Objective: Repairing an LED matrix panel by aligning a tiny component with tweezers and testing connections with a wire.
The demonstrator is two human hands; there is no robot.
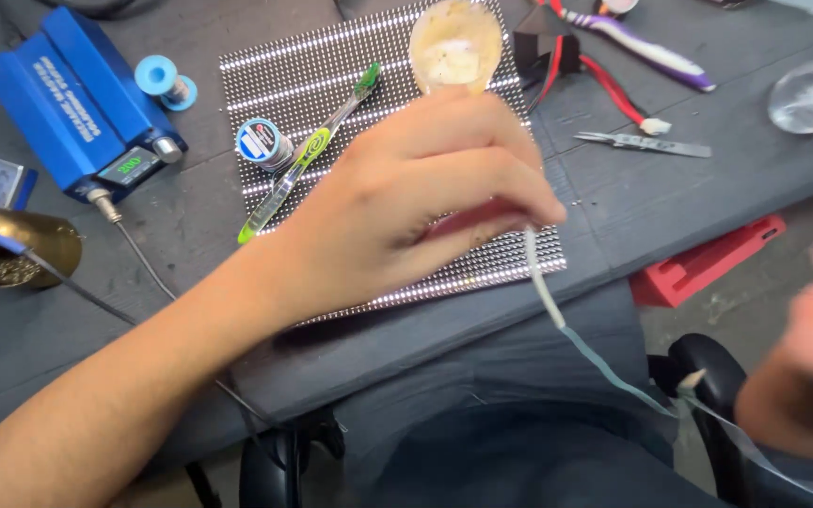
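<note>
clear tape strip (pixel 604 362), long axis slanting from left hand (pixel 416 198) down-right

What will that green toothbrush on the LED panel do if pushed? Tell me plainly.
The green toothbrush probably slides rather than rolls: it lies flat and long on the LED panel. It looks slim and plastic, so likely light and fairly stiff. A push could knock it against the solder spool beside it.

LED panel (pixel 350 71): matt black board, glossy dot grid. Toothbrush (pixel 305 155): translucent green plastic, smooth. Soldering station (pixel 82 99): blue metal casing, satin finish. Tip-cleaner pot (pixel 44 240): polished brass-coloured metal, rough wire wool inside. Tweezers (pixel 642 143): bare steel. Tray (pixel 708 263): red matt plastic. Surface (pixel 689 198): dull dark grey boards. Tape strip (pixel 557 301): thin, clear, glossy.
</note>
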